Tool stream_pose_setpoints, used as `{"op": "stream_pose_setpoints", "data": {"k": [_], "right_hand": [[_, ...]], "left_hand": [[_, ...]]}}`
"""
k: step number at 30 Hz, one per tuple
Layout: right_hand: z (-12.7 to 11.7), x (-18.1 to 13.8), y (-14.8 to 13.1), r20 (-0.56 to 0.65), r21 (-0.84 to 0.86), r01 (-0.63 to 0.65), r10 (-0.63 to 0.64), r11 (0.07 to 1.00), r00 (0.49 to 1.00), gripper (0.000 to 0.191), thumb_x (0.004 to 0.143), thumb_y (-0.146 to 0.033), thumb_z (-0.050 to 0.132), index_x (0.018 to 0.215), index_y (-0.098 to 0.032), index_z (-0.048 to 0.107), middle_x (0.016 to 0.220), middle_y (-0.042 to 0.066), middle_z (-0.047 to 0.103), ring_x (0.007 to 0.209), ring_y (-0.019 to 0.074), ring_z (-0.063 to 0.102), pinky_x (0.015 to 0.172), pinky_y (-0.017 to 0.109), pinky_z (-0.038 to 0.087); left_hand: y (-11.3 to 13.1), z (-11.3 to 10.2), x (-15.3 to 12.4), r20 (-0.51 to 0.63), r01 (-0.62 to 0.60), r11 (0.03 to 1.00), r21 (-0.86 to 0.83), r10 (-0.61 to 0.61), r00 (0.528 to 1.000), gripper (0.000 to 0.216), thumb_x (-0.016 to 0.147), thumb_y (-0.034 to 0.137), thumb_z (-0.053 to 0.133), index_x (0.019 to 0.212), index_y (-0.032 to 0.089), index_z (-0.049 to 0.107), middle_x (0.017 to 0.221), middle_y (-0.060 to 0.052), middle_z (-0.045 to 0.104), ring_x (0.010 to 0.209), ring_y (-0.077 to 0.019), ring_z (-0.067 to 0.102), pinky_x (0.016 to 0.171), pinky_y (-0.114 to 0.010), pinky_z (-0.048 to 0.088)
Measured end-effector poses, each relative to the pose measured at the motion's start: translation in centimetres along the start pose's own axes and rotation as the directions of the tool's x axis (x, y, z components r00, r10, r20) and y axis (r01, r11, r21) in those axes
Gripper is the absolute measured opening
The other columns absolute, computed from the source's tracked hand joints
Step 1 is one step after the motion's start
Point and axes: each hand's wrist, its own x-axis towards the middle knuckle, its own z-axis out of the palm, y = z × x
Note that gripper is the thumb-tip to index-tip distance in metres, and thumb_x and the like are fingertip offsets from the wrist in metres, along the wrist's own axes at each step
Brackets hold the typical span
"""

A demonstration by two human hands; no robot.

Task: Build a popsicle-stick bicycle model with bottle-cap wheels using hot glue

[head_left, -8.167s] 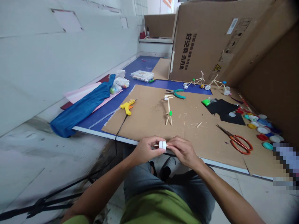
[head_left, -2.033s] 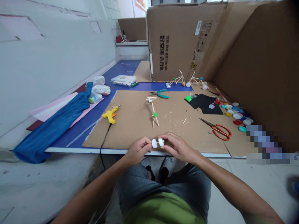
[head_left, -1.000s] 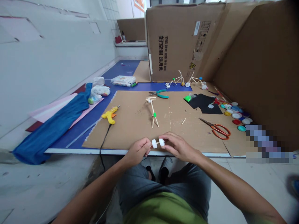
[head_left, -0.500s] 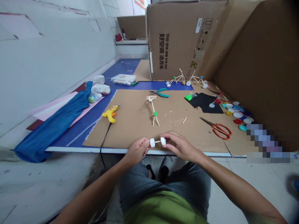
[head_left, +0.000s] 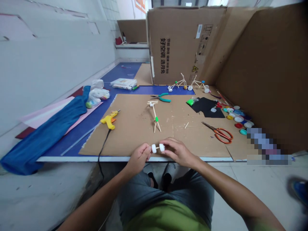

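Note:
Two white bottle caps joined by a thin wooden stick (head_left: 158, 148) hang between my hands, just above the near edge of the cardboard sheet (head_left: 134, 128). My left hand (head_left: 139, 157) pinches the left cap. The right cap is pinched by the fingertips of my right hand (head_left: 177, 152). A small stick frame with a green bead (head_left: 155, 117) stands on the cardboard beyond my hands.
A yellow glue gun (head_left: 108, 119) with a black cord lies at the left, orange scissors (head_left: 220, 132) at the right, teal pliers (head_left: 162, 97) further back. Coloured caps (head_left: 237, 117), black paper, two stick models (head_left: 187, 84), a big carton (head_left: 183, 41), a blue cloth (head_left: 48, 131).
The two caps have been pulled apart along the stick, from touching to a short gap. My hands stay at the board's near edge; the view shifted slightly.

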Motion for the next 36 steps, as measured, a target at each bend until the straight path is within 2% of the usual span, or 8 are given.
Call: {"op": "stream_pose_setpoints", "data": {"k": [4,10,17,23,30,36], "right_hand": [[0.4,-0.2,0.7,-0.021,0.019,-0.011,0.011,1.0,1.0,0.028,0.094,-0.027,0.063,0.121,-0.018,0.064,0.109,0.01,0.069,0.098,0.0191,0.065,0.086,0.033,0.052],[0.8,-0.1,1.0,-0.088,0.054,0.065,-0.06,0.996,0.994,0.03,0.094,-0.029,0.063,0.122,-0.018,0.066,0.108,0.011,0.07,0.098,0.0191,0.066,0.086,0.033,0.053],[1.1,-0.3,1.7,-0.104,0.051,-0.004,0.01,0.999,0.995,0.032,0.091,-0.036,0.067,0.118,-0.019,0.069,0.101,0.009,0.071,0.09,0.0183,0.066,0.081,0.031,0.053],[1.2,-0.5,2.2,-0.128,0.103,-0.017,0.03,0.995,0.991,0.031,0.091,-0.036,0.068,0.117,-0.02,0.071,0.098,0.009,0.071,0.087,0.0181,0.066,0.077,0.03,0.053],[1.3,-0.5,2.3,-0.142,0.135,0.013,0.006,0.991,0.99,0.029,0.09,-0.033,0.069,0.116,-0.019,0.071,0.102,0.01,0.072,0.09,0.0192,0.068,0.078,0.03,0.054],[1.4,-0.5,2.3,-0.125,0.134,-0.003,0.02,0.991,0.992,0.029,0.09,-0.032,0.069,0.116,-0.019,0.072,0.1,0.009,0.073,0.088,0.0179,0.068,0.078,0.029,0.054]], "left_hand": [[-0.4,0.1,0.2,0.002,0.017,1.0,0.001,-0.017,1.0,0.04,0.091,0.052,0.042,0.065,0.022,0.041,0.056,0.005,0.041,0.055,-0.012,0.037,0.055,-0.025,0.032],[-0.1,0.2,0.2,0.042,0.08,0.996,-0.034,-0.079,0.996,0.04,0.092,0.056,0.039,0.071,0.022,0.045,0.055,0.006,0.037,0.053,-0.0125,0.035,0.053,-0.026,0.03],[-0.5,0.5,0.1,0.0,0.037,0.998,0.045,-0.037,0.999,0.041,0.093,0.054,0.038,0.067,0.022,0.04,0.058,0.005,0.039,0.056,-0.013,0.036,0.056,-0.027,0.031],[-0.5,0.9,-0.2,-0.052,0.004,0.995,0.098,0.002,0.999,0.036,0.093,0.048,0.04,0.069,0.022,0.043,0.06,0.005,0.04,0.059,-0.0135,0.038,0.057,-0.026,0.031],[-1.1,0.8,0.2,0.01,0.065,0.998,0.013,-0.065,0.998,0.039,0.094,0.053,0.037,0.072,0.021,0.046,0.057,0.007,0.036,0.052,-0.0119,0.032,0.052,-0.026,0.028],[-1.0,0.6,0.3,-0.008,0.018,0.997,0.074,-0.017,1.0,0.039,0.094,0.052,0.037,0.071,0.022,0.044,0.059,0.005,0.039,0.056,-0.0129,0.037,0.054,-0.026,0.031]]}}
